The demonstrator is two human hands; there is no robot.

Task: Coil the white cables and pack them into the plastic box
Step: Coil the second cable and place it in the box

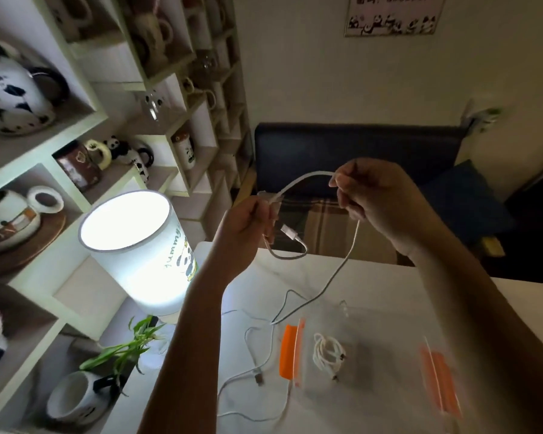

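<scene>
Dim room; glowing lamp (135, 242) left sole bright source, blown out; wide-angle bending at edges; slight blur.

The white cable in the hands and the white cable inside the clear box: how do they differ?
The cable in the hands is raised above the table, while the cable in the clear box lies at rest. The held cable is mostly uncoiled and trails down to the table; the boxed cable is wound into a compact bundle. The left hand and right hand pinch the first; nothing touches the second. Both are white.
</scene>
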